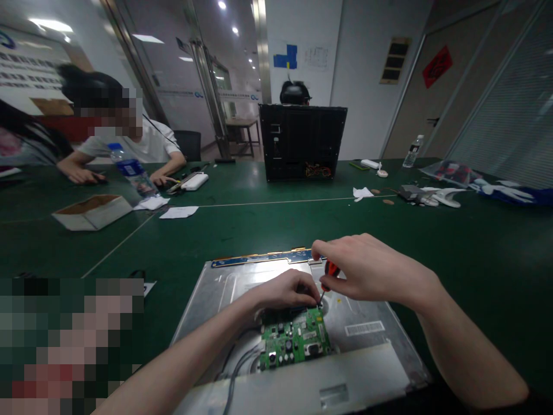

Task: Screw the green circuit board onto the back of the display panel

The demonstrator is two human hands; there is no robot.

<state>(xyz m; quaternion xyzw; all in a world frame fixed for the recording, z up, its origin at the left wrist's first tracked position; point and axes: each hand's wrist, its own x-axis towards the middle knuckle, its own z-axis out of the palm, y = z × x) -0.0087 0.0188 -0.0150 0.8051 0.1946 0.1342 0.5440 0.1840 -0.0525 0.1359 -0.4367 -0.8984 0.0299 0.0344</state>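
In my right hand (367,268) is a screwdriver (330,271) with a red and black handle, tilted, its tip down at the upper right corner of a green circuit board (294,340). The fingers of my left hand (289,289) are pinched together beside that tip, over the board's top edge; what they hold, if anything, is hidden. The board sits on a silvery metal panel (228,288) lying flat on the table. Grey cables (235,374) run from the board's left side. A narrow blue circuit strip (259,259) lines the panel's far edge.
Across the green table (242,225) stands a black panel (302,138) with a person behind it. An open carton (93,213), a leaning water bottle (133,170) and paper scraps (179,212) lie left, near another person's hands. Gloves (440,196) and another bottle (413,151) are at right.
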